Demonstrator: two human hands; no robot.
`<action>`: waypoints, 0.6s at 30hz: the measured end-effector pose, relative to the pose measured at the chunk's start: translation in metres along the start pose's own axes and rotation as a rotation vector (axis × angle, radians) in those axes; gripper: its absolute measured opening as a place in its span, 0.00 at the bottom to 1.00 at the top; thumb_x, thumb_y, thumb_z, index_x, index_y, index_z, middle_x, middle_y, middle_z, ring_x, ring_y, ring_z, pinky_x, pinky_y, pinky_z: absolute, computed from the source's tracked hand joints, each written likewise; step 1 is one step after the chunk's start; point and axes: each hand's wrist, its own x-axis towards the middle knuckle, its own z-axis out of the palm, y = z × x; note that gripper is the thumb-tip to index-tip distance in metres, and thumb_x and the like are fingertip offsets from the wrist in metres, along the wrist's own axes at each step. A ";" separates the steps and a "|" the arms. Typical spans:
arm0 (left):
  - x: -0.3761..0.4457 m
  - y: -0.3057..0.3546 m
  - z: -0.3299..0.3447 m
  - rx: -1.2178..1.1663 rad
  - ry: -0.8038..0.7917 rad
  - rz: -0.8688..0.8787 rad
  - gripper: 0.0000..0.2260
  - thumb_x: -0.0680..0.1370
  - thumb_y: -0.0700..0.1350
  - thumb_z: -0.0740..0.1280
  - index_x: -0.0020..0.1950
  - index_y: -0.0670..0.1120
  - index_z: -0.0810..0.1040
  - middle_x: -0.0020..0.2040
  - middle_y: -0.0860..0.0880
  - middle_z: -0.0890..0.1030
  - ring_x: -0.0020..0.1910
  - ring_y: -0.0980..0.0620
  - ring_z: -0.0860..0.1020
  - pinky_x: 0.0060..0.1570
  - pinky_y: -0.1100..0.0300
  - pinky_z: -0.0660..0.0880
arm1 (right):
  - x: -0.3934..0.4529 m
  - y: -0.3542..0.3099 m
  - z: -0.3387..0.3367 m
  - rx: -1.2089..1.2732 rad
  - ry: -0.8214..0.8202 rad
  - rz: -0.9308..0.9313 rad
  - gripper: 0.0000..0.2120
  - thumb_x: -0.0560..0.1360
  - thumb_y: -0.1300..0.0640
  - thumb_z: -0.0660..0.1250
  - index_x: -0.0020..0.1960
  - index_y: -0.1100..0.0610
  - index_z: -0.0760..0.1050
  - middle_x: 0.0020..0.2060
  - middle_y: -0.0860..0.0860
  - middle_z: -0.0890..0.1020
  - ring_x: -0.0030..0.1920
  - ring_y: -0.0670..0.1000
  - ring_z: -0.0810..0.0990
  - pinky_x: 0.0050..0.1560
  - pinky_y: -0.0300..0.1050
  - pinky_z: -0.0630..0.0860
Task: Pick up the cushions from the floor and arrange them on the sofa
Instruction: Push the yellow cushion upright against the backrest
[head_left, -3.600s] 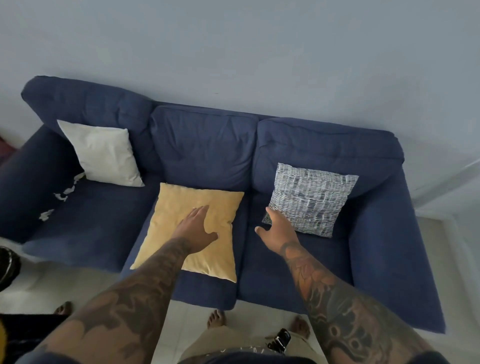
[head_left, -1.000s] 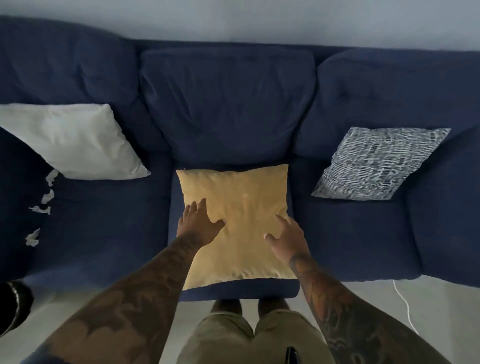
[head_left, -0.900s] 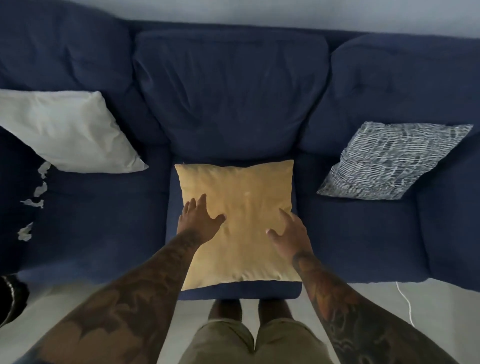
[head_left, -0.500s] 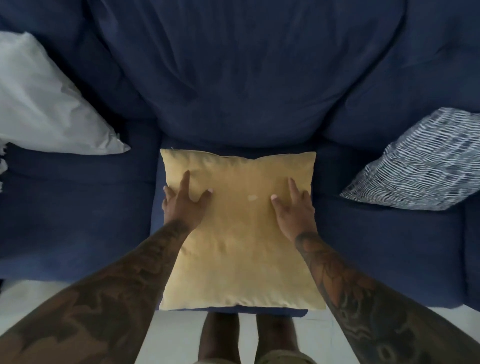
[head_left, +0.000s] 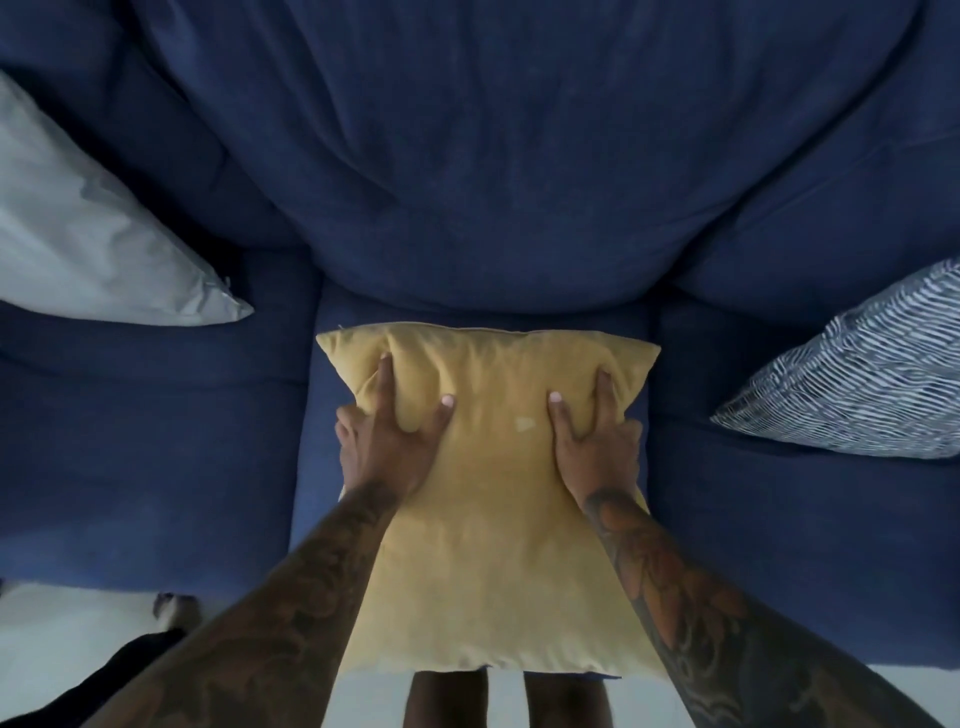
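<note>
Both hands now take hold of the square mustard-yellow fabric cushion (head_left: 493, 499) by its two far corners: the left hand (head_left: 387, 441) has its thumb and forefinger spread on top and pressed into the cloth, with the other fingers curled round the left edge, and the right hand (head_left: 597, 441) does the same on the right edge, so the fabric bunches up between the fingers. The cushion lies on the middle seat of the dark blue fabric sofa (head_left: 493, 182), its far edge just below the middle back pillow and its near edge hanging a little over the front of the seat. Half a second ago the hands are flat on the cushion, nearer to its middle; now they are further up and out at the corners, and the grip is real, not only a touch. This probably means that the person prepares to lift the far edge and stand the cushion against the back. The camera is also closer and lower than before. The plain white cushion (head_left: 88, 234) at the left and the blue-and-white striped cushion (head_left: 857, 384) at the right lean in their places as before, well apart from the yellow one.
</note>
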 end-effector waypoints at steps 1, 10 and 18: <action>-0.002 0.001 -0.001 -0.007 0.021 0.017 0.43 0.70 0.78 0.61 0.79 0.74 0.41 0.66 0.44 0.63 0.68 0.40 0.67 0.66 0.42 0.68 | -0.001 -0.001 -0.002 0.029 0.016 -0.021 0.40 0.74 0.21 0.56 0.81 0.30 0.47 0.57 0.52 0.65 0.57 0.58 0.75 0.66 0.57 0.74; -0.041 0.006 -0.014 -0.131 0.202 0.175 0.44 0.71 0.68 0.71 0.79 0.74 0.47 0.64 0.49 0.60 0.66 0.40 0.68 0.69 0.43 0.68 | -0.037 0.002 -0.031 0.210 0.211 -0.161 0.43 0.73 0.29 0.68 0.83 0.34 0.53 0.59 0.50 0.68 0.54 0.49 0.72 0.52 0.42 0.71; -0.048 0.034 -0.044 -0.262 0.442 0.435 0.51 0.64 0.72 0.69 0.84 0.62 0.52 0.66 0.46 0.59 0.66 0.50 0.64 0.68 0.55 0.61 | -0.046 -0.024 -0.065 0.362 0.426 -0.446 0.49 0.70 0.27 0.69 0.84 0.41 0.54 0.59 0.50 0.68 0.54 0.44 0.70 0.55 0.19 0.64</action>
